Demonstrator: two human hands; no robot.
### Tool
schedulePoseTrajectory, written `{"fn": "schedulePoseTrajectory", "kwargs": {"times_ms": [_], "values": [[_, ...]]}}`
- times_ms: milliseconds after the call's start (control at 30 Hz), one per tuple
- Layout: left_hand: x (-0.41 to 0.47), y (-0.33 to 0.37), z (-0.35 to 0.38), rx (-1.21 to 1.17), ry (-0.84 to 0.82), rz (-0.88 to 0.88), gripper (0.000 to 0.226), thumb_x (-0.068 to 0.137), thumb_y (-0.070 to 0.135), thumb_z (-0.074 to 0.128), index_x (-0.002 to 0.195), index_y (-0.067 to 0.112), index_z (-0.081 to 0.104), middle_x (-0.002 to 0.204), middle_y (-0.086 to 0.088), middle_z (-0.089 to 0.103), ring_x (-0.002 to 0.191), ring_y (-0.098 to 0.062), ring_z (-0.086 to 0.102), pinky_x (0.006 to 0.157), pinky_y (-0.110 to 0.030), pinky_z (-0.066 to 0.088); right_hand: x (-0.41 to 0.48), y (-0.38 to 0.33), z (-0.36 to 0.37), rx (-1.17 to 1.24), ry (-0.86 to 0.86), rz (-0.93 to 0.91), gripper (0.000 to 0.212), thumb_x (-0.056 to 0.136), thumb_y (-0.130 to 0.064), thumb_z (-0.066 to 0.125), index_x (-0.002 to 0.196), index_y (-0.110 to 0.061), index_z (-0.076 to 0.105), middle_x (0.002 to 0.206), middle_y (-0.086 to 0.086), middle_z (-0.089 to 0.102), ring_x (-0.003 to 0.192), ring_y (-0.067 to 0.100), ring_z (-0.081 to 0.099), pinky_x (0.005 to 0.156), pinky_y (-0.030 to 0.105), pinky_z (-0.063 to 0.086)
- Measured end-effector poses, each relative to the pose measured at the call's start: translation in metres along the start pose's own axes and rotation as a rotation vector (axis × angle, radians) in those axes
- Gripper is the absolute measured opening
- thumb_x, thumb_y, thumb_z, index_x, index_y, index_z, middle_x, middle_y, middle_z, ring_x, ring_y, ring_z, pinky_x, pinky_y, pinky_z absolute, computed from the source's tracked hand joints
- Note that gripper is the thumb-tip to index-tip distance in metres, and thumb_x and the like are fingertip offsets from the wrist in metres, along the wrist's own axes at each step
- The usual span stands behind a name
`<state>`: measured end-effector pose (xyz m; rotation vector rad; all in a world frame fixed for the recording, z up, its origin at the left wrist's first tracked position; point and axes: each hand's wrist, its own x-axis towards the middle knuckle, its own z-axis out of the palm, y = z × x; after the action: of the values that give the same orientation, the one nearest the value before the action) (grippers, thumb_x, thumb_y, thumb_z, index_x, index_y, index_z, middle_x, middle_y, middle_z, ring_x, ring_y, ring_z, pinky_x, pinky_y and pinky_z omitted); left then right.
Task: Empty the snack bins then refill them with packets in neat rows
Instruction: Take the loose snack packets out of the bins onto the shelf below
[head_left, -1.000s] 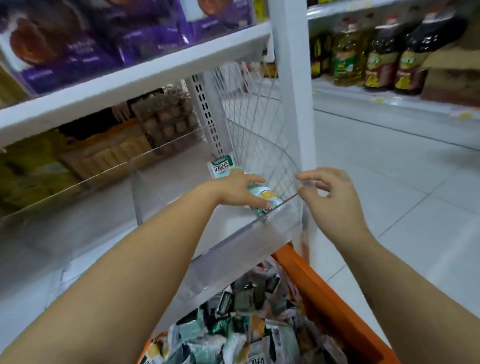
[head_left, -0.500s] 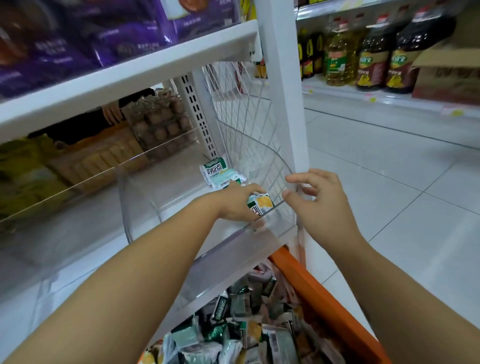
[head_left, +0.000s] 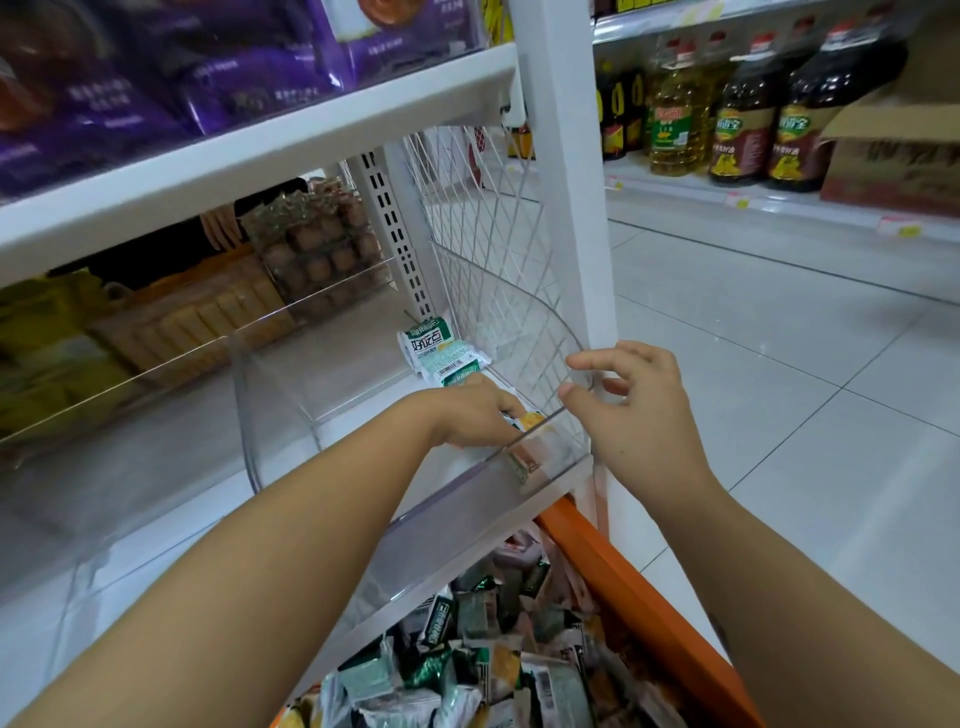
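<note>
Left grip (head_left: 470, 415) holds packet (head_left: 531, 420) in clear shelf bin (head_left: 563, 452) beside tiled floor (head_left: 789, 374).

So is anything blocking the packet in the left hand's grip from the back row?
Nothing visible. The left hand holds the packet inside the clear bin, past its front lip, and the back row of packets lies directly ahead. The right hand pinches the side panel, off to one side.
</note>
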<state>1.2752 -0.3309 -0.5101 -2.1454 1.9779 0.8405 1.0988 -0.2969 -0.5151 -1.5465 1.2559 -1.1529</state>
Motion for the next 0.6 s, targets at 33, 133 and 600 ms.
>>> {"fn": "schedulePoseTrajectory", "kwargs": {"times_ms": [33,133,600], "values": [[0.000,0.001,0.000,-0.047,0.015,0.011,0.046,0.087,0.037,0.067,0.130,0.026,0.055,0.131,0.003,0.039,0.112,-0.016,0.045,0.087,-0.024,0.039,0.000,0.000,0.000,0.001,-0.002,0.000,0.021,0.086,-0.023,0.068,0.105,-0.031,0.065,0.126,-0.010,0.034,0.106,0.003,0.046,0.088,0.018,0.034],[-0.004,0.003,-0.002,-0.174,0.069,0.044,0.044,0.081,0.028,0.075,0.120,0.023,0.055,0.117,0.003,0.050,0.097,-0.013,0.049,0.071,-0.021,0.042,0.001,-0.001,-0.001,-0.006,-0.009,-0.001,0.022,0.086,-0.024,0.068,0.106,-0.031,0.065,0.128,-0.010,0.035,0.106,0.004,0.046,0.088,0.017,0.033],[-0.174,0.021,0.019,-0.311,0.799,0.328,0.030,0.066,0.042,0.074,0.080,0.044,0.048,0.107,0.031,0.055,0.103,0.003,0.056,0.075,-0.009,0.045,-0.016,-0.016,0.003,-0.083,-0.046,-0.094,0.021,0.085,-0.021,0.068,0.106,-0.027,0.066,0.143,0.003,0.035,0.134,0.013,0.035,0.096,0.008,0.021]]}}
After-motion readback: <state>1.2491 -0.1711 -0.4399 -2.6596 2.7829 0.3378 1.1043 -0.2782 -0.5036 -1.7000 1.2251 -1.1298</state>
